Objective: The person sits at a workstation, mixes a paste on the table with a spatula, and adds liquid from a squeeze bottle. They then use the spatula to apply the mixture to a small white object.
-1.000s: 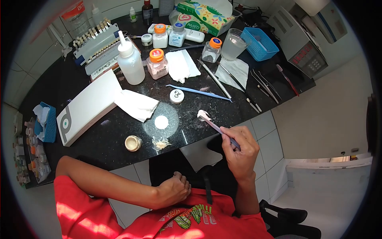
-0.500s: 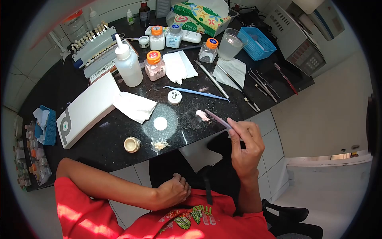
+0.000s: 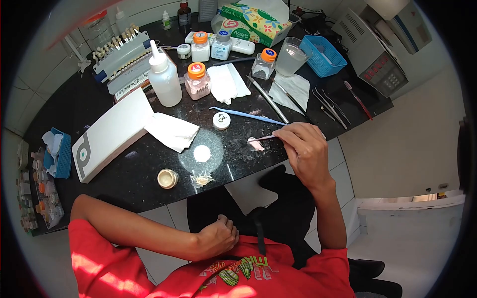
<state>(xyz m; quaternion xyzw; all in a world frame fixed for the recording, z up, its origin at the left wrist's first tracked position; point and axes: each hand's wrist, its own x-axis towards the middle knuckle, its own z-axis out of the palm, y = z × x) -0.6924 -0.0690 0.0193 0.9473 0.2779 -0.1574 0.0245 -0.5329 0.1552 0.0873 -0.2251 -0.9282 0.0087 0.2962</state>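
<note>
My right hand (image 3: 305, 151) pinches a thin flat mixing spatula (image 3: 268, 137) between thumb and fingers. The spatula's far end touches a small smear of pink paste (image 3: 256, 145) on the black countertop (image 3: 233, 161). My left hand (image 3: 218, 237) rests curled into a loose fist on my lap, with no object showing in it. Left of the paste are a bright white round spot (image 3: 201, 153), a cream-coloured smear (image 3: 202, 179) and a small open jar (image 3: 167, 178). A white lid (image 3: 221, 120) with handwriting and a blue double-ended instrument (image 3: 248, 115) lie behind the paste.
A squeeze bottle (image 3: 166, 82), a pink powder jar (image 3: 197, 82) and a glass of cloudy liquid (image 3: 292, 58) stand farther back. A white box (image 3: 113, 136) lies left. Brushes (image 3: 268, 99), tweezers (image 3: 335, 107), a toothbrush (image 3: 357, 99) and a blue basket (image 3: 325, 55) are at right.
My right hand has moved up and forward over the counter, turning palm-down. The spatula has swung from slanting to nearly level over the pink paste. My left hand stays still.
</note>
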